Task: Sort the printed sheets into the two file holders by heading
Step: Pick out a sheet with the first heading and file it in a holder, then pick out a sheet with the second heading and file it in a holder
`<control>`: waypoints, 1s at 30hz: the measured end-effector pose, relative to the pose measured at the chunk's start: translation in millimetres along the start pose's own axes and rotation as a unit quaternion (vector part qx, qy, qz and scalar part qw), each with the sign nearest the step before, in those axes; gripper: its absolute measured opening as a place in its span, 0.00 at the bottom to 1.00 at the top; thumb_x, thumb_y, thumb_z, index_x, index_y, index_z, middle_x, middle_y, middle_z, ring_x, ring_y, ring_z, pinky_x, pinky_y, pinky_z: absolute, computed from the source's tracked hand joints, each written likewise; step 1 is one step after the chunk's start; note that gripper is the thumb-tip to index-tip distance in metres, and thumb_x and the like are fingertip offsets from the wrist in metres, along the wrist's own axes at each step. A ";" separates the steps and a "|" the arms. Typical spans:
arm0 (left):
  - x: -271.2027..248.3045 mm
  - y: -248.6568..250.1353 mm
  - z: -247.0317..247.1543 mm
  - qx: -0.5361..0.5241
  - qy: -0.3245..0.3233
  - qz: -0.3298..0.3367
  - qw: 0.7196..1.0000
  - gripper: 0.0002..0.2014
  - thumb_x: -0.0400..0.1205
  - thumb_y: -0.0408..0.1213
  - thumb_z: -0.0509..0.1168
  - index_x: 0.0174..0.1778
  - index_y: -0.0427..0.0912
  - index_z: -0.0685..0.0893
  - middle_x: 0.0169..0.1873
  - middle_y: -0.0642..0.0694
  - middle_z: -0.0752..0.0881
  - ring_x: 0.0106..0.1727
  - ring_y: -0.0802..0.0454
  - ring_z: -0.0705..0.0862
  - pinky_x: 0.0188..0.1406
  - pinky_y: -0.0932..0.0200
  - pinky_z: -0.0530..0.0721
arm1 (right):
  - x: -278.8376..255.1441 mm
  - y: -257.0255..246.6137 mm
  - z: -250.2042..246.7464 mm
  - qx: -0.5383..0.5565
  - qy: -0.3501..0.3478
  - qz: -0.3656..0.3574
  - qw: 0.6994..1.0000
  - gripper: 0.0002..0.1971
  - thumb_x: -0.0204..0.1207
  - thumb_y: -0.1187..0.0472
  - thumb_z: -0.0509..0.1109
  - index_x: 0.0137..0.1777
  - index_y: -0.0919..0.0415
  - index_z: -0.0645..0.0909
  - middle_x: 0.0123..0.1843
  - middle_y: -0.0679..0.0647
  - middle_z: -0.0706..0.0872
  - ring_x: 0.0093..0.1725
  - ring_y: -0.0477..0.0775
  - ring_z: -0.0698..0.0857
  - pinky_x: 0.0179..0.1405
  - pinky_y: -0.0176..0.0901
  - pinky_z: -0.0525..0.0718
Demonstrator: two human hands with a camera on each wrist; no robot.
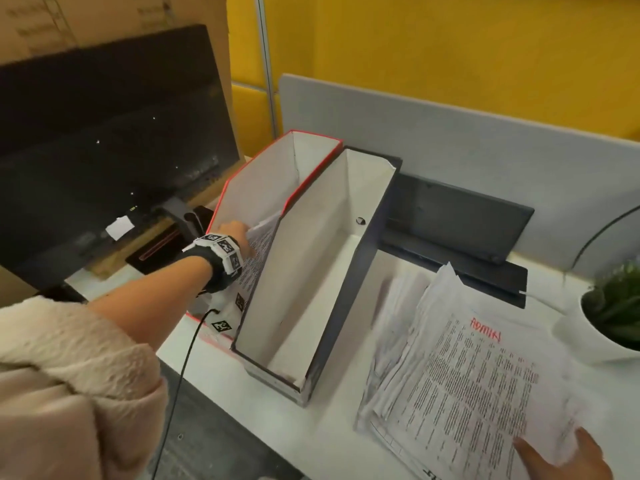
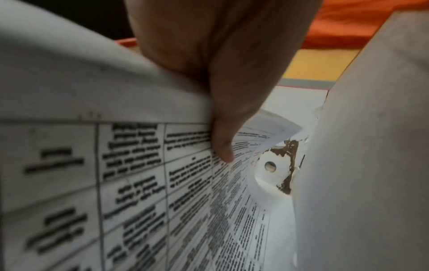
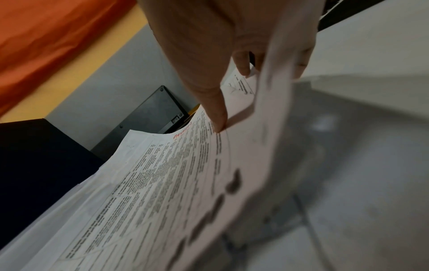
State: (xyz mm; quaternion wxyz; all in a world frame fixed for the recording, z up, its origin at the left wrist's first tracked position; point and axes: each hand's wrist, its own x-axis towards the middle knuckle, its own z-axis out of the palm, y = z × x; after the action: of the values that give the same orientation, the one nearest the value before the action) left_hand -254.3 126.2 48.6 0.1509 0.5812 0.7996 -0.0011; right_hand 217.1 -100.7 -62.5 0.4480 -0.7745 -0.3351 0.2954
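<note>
Two file holders stand side by side on the desk: a red-edged holder (image 1: 313, 171) on the left and a dark grey holder (image 1: 341, 299) on the right, which shows no sheets inside. My left hand (image 1: 239, 233) reaches into the red-edged one and pinches a printed sheet (image 1: 258, 252) standing in it. Up close, the thumb (image 2: 223, 146) presses on that sheet (image 2: 130, 183), which has a table printed on it. A loose stack of sheets (image 1: 408, 327) lies to the right. My right hand (image 1: 557, 455) pinches the near corner of the top sheet (image 3: 162, 174), which has a red heading (image 1: 486, 332).
A dark monitor (image 1: 104, 143) stands behind the left arm, with a cardboard box behind it. A black device (image 1: 457, 220) sits behind the stack against the grey partition (image 1: 450, 129). A white potted plant (image 1: 613, 317) stands at the right edge. A black cable (image 1: 183, 368) hangs from my left wrist.
</note>
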 end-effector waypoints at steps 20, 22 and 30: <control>-71.8 60.0 -80.3 -0.258 0.158 0.193 0.934 0.12 0.81 0.35 0.64 0.61 0.43 0.81 0.53 0.47 0.85 0.51 0.53 0.83 0.50 0.61 0.81 | 3.2 -5.6 1.8 -0.201 -0.013 0.116 0.973 0.44 0.59 0.66 0.84 0.75 0.68 0.68 0.71 0.74 0.72 0.70 0.73 0.72 0.75 0.62 0.66; -99.2 92.5 -87.4 -0.293 0.196 0.270 0.896 0.09 0.81 0.35 0.65 0.57 0.42 0.83 0.49 0.50 0.85 0.45 0.59 0.84 0.46 0.73 0.81 | 4.2 -5.4 1.3 -0.212 -0.027 0.100 0.972 0.44 0.61 0.62 0.83 0.76 0.66 0.67 0.72 0.72 0.72 0.70 0.71 0.72 0.74 0.60 0.68; -170.0 210.0 -2.6 -0.405 0.130 0.353 0.833 0.07 0.78 0.30 0.65 0.47 0.42 0.86 0.37 0.51 0.86 0.38 0.54 0.84 0.44 0.64 0.83 | 4.9 0.8 0.8 -0.209 -0.038 0.083 0.974 0.43 0.65 0.58 0.80 0.79 0.59 0.62 0.70 0.65 0.69 0.71 0.66 0.71 0.73 0.57 0.71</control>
State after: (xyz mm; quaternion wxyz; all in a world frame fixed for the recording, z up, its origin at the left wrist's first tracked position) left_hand -12.3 36.8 128.8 0.2574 0.7057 0.4814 0.4517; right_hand 219.6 -96.7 -64.4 0.2371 -0.8644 -0.3403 0.2843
